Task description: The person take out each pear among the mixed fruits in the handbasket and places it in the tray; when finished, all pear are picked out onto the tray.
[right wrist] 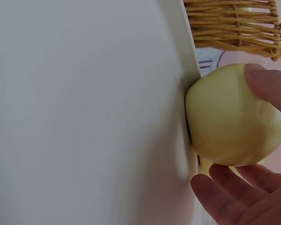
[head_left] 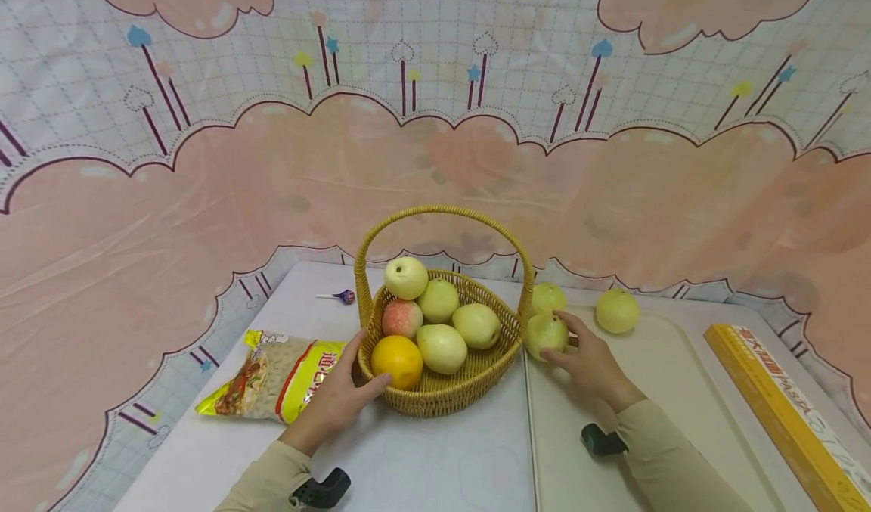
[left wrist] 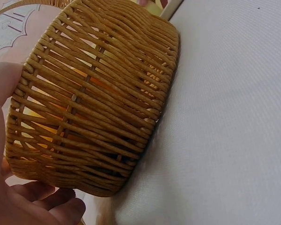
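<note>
A wicker basket (head_left: 442,404) with a tall arched handle stands mid-table. Inside lie an orange (head_left: 397,362), a reddish peach (head_left: 402,318) and several pale green pears (head_left: 442,349). My left hand (head_left: 333,402) grips the basket's left rim, thumb over the edge and fingers round the outside, as the left wrist view (left wrist: 84,108) basket wall shows. Just right of the basket, my right hand (head_left: 599,364) holds a pale green pear (right wrist: 234,117) between thumb and fingers, low at the left edge of a cream tray (head_left: 680,376).
Two more pears stand at the tray's back, one (head_left: 548,299) behind the held pear and one (head_left: 617,311) farther right. A yellow pasta box (head_left: 782,414) lies on the right. Left of the basket are a yellow food bag (head_left: 265,376) and a lollipop (head_left: 346,297). A patterned curtain (head_left: 435,164) hangs behind.
</note>
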The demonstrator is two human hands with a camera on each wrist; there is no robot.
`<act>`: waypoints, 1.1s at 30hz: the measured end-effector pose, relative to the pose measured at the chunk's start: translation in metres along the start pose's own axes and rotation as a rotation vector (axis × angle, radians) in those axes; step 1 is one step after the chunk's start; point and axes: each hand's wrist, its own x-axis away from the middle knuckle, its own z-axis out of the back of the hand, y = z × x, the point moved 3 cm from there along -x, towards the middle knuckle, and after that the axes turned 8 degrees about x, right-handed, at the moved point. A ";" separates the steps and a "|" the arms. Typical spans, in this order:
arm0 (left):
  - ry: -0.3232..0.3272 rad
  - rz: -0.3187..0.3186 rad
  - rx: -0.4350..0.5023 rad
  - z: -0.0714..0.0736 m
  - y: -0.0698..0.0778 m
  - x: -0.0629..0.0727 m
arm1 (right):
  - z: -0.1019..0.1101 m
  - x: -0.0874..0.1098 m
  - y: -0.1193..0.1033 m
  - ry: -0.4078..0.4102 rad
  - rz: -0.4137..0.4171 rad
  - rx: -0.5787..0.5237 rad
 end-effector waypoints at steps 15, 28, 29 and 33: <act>-0.011 0.011 0.003 -0.001 0.000 -0.001 | 0.002 0.001 0.000 -0.020 -0.023 -0.008; -0.010 0.004 -0.005 0.000 0.002 0.001 | 0.037 0.026 -0.023 0.086 0.078 0.067; -0.009 0.006 -0.007 0.000 0.001 0.001 | 0.039 0.028 -0.027 0.095 0.090 0.073; -0.006 0.010 -0.007 0.000 0.001 0.001 | 0.044 0.036 -0.044 0.129 0.153 0.086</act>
